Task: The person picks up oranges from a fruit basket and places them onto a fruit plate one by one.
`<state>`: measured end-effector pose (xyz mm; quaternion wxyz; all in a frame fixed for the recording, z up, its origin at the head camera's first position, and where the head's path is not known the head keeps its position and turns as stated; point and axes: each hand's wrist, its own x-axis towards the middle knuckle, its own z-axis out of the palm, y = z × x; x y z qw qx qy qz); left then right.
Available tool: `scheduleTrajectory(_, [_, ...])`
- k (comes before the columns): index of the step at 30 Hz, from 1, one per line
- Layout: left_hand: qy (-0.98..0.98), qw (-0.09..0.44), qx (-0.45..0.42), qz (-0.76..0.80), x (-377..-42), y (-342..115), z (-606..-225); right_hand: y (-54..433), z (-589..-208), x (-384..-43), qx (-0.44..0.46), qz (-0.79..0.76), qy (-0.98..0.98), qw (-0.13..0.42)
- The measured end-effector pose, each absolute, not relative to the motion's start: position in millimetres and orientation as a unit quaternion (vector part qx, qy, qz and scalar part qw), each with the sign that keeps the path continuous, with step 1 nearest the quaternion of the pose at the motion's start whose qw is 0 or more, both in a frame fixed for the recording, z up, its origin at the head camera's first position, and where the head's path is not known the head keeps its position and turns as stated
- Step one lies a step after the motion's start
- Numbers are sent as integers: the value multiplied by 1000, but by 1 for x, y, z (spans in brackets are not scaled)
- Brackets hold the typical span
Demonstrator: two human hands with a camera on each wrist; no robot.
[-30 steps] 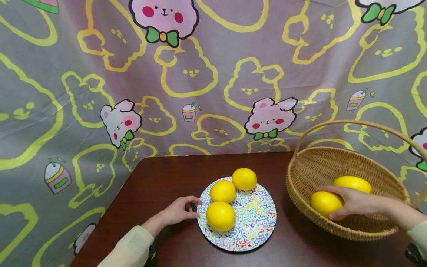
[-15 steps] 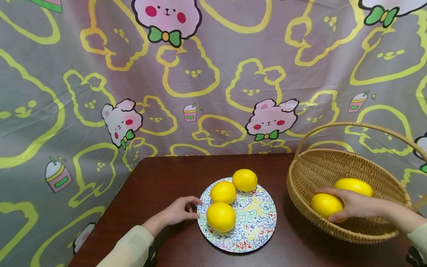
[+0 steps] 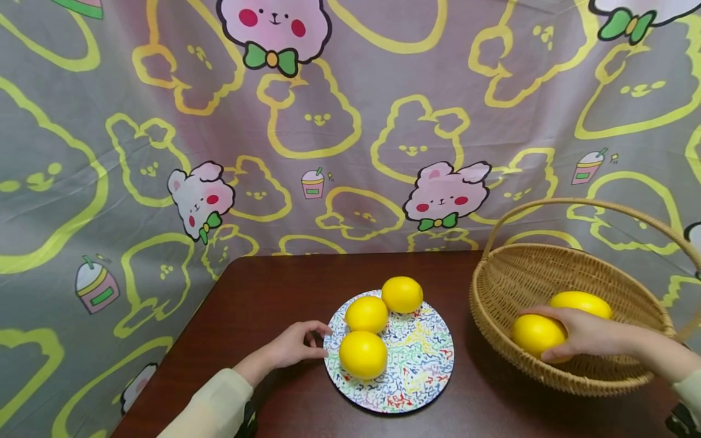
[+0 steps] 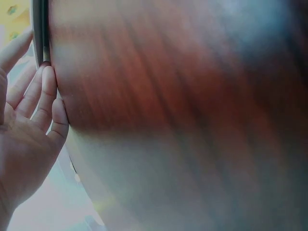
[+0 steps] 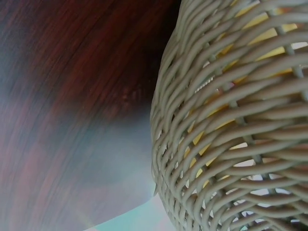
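Inside the wicker basket, my right hand grips a yellow lemon, thumb at its near side and fingers over its top. Another lemon lies just behind that hand. In the right wrist view the basket's woven wall hides the hand, and yellow shows through the gaps. My left hand rests at the left rim of a round patterned plate, its fingertips touching the edge. On the plate sit a front lemon, a middle lemon and a back lemon.
The dark wooden table carries both plate and basket. The basket's arched handle rises above it at the right. Behind the table hangs a printed cloth with cartoon animals, which continues along the left side.
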<state>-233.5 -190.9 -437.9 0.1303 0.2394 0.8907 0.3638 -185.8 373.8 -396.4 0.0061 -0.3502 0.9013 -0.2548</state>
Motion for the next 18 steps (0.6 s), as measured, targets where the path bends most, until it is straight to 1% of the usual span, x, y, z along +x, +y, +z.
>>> scheduleTrajectory(2, [891,131,238,365,-234,-191,-439,373,-394,-186,-348,-252,903,5])
scheduleTrajectory(9, [891,132,236,365,-234,-191,-440,374,-389,-186,-334,-265,904,26])
scheduleTrajectory(18, [893,130,236,361,-233,-191,-439,370,-373,-186,-318,-255,913,13])
